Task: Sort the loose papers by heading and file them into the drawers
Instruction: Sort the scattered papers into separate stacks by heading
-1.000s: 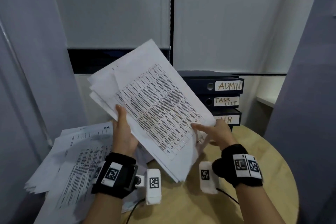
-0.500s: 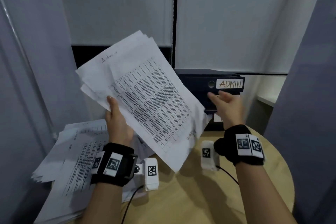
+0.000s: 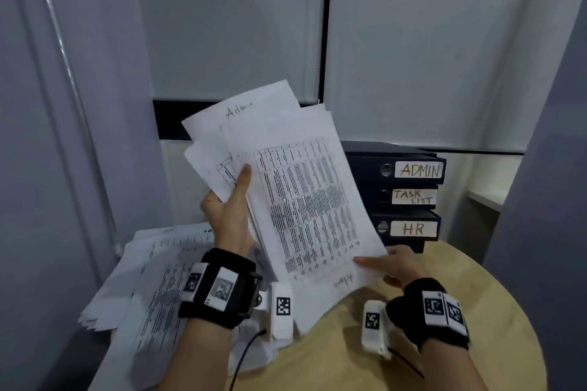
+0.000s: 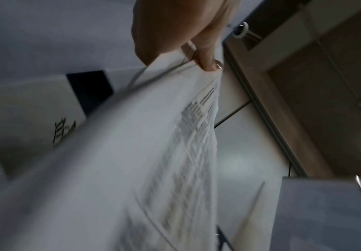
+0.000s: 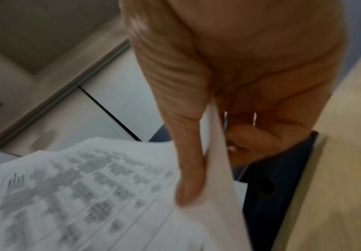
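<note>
I hold a sheaf of printed papers up over the table; one back sheet reads "Admin" by hand. My left hand grips the sheaf's left edge, thumb on its face. My right hand pinches the lower right corner of the front sheet, thumb on top and fingers beneath. Behind the sheaf stands a dark stack of drawers: ADMIN on top, TASK LIST in the middle, HR at the bottom, all pushed in.
A loose pile of more printed papers lies on the left of the round wooden table. Grey partitions close in on both sides. White blinds hang behind the drawers. A cable runs from my left wrist.
My right hand came back from near the ADMIN drawer and took the front sheet's lower corner. The sheaf turned more upright, and the handwritten "Admin" heading now shows.
</note>
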Motion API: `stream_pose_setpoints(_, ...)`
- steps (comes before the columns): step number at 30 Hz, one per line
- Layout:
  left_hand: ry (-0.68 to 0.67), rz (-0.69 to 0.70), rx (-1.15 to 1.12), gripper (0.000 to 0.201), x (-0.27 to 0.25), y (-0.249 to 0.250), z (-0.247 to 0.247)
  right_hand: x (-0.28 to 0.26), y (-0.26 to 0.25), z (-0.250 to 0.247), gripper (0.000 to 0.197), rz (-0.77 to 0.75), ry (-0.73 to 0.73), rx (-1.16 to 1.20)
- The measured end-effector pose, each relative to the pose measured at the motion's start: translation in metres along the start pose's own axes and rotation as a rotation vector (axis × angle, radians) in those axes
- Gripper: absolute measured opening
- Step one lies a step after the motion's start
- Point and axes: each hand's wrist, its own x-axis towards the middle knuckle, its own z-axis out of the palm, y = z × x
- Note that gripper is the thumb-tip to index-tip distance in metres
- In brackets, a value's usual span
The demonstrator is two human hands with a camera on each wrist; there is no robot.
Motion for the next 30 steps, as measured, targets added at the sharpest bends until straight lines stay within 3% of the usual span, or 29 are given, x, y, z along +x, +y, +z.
stream_pose_setpoints(3,0.061,0.196,0.128,0.007,0.014,0.008,0.000,-0.002,-0.011,-0.012,0.025,-0.190,0.466,0.017)
stream_pose_setpoints(5,0.059,0.308,0.219,0.011,0.022,0.014,0.001,-0.009,-0.025,-0.021,0.018,-0.311,0.712,0.028)
stream_pose_setpoints(7,0.021,0.368,0.283,0.015,0.028,0.018,0.002,-0.016,-0.039,-0.026,0.020,-0.470,0.867,0.054)
stream_pose_setpoints(9,-0.014,0.411,0.361,0.017,0.028,0.020,0.006,-0.024,-0.053,-0.028,0.026,-0.619,0.904,0.131)
stream_pose_setpoints(12,-0.161,0.393,0.441,0.020,0.023,0.018,0.014,-0.034,-0.075,-0.027,0.017,-0.917,0.830,0.204)
stream_pose_setpoints(14,-0.299,0.359,0.447,0.021,0.012,0.019,0.019,-0.036,-0.089,-0.019,0.013,-1.065,0.730,0.074)
stream_pose_setpoints(16,-0.436,0.378,0.504,0.021,-0.002,0.017,0.022,-0.035,-0.101,-0.006,0.016,-1.121,0.649,-0.072)
stream_pose_setpoints(18,-0.610,0.314,0.516,0.036,-0.015,0.011,0.021,-0.036,-0.110,0.007,0.014,-1.161,0.561,-0.087)
stream_pose_setpoints(20,-0.701,0.271,0.643,0.056,-0.021,0.001,0.019,-0.038,-0.118,0.015,0.014,-1.203,0.460,-0.053)
stream_pose_setpoints(21,-0.708,0.305,0.760,0.053,-0.022,-0.005,0.017,-0.038,-0.121,0.018,0.017,-1.209,0.433,-0.026)
stream_pose_setpoints(23,-0.635,0.370,0.876,0.030,-0.024,-0.012,0.015,-0.033,-0.121,0.020,0.031,-1.158,0.533,0.001)
stream_pose_setpoints(25,-0.491,0.303,0.786,0.020,-0.021,-0.011,0.013,-0.031,-0.113,0.016,0.065,-0.988,0.705,0.083)
stream_pose_setpoints(26,-0.434,0.243,0.687,0.016,-0.018,-0.007,0.012,-0.031,-0.106,0.011,0.087,-0.889,0.710,0.155)
stream_pose_setpoints(28,-0.402,0.184,0.530,0.011,-0.014,0.007,0.011,-0.024,-0.089,0.001,0.118,-0.692,0.465,0.337)
stream_pose_setpoints(30,-0.482,0.179,0.493,0.013,-0.014,0.020,0.015,-0.019,-0.074,-0.007,0.122,-0.605,0.094,0.466)
